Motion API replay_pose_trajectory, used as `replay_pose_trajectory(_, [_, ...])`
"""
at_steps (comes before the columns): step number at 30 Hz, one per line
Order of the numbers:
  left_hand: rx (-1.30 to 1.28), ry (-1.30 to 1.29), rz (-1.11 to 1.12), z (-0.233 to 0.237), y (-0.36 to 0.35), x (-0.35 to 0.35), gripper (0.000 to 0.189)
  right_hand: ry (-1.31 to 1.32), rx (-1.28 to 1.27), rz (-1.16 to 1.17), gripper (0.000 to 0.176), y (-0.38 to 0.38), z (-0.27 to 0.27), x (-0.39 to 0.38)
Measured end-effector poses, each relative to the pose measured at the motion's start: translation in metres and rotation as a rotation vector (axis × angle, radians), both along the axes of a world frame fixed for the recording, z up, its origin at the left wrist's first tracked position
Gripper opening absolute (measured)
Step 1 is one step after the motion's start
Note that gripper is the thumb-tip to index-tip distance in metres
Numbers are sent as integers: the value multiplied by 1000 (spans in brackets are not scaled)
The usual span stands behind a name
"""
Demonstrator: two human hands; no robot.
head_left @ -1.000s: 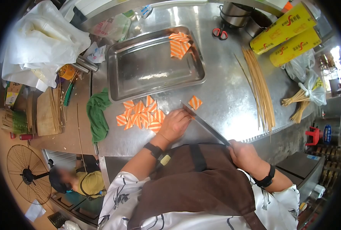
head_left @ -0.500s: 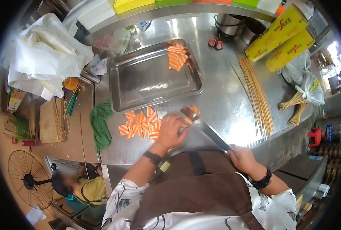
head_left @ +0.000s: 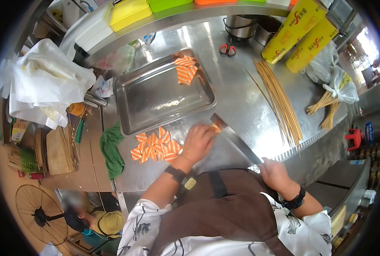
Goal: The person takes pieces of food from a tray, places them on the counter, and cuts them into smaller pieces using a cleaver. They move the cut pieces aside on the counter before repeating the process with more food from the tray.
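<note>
My right hand [head_left: 276, 174] is wrapped round the handle of a long-bladed knife [head_left: 238, 140], whose blade slants up and left over the steel table. At the blade's far end, my left hand [head_left: 198, 143] has its bent fingers pressed on a small orange-and-white striped food piece [head_left: 216, 127]. The blade lies right alongside that piece. To the left of my left hand, several cut striped pieces [head_left: 151, 147] are spread in a loose pile. More striped slabs [head_left: 185, 69] rest in the top right corner of a metal tray [head_left: 126, 124].
A green cloth [head_left: 112, 153] lies left of the pile. Wooden skewers [head_left: 279, 102], red-handled scissors [head_left: 227, 50], pots [head_left: 241, 27] and yellow film rolls [head_left: 294, 32] occupy the right and back. White plastic bags [head_left: 49, 77] heap at left. Another person [head_left: 106, 222] is at lower left, near a fan [head_left: 40, 215].
My left hand has shifted slightly right, with its fingers now closer round the striped piece beside the blade. The whole view has tilted a little; the knife stays in my right hand.
</note>
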State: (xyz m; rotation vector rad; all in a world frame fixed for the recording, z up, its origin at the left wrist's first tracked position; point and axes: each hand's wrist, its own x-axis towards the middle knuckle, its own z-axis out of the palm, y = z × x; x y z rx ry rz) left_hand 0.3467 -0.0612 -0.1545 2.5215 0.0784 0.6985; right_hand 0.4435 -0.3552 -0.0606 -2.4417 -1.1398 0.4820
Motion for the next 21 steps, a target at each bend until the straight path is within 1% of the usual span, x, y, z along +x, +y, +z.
replay_pose_trajectory(1, [27, -3, -62, -1, -1, 1, 31, 32, -48, -3, 16, 3, 2, 2])
replay_pose_trajectory(2, [26, -2, -62, -4, -3, 3, 31, 64, -96, -6, 22, 5, 3, 4])
replay_pose_trajectory(5, [45, 11, -42, -15, -5, 8, 29, 36, -41, 21, 21, 6, 2, 11])
replay_pose_trajectory(7, [116, -53, -20, -20, -1, 13, 21, 39, -54, 21, 20, 7, 5, 13])
replay_pose_trajectory(10, [105, -99, -25, -21, 1, 10, 19, 42, -61, 30, 20, 7, 7, 14])
replay_pose_trajectory(15, [71, -106, -15, -21, 0, 6, 21, 70, -52, 44, 20, 12, 11, 11])
replay_pose_trajectory(17, [52, -95, -21, -23, 1, 5, 21, 75, -93, 38, 17, 16, 11, 10])
replay_pose_trajectory(21, [34, -116, -19, -24, 1, 7, 20, 90, -80, 47, 14, 20, 14, 8])
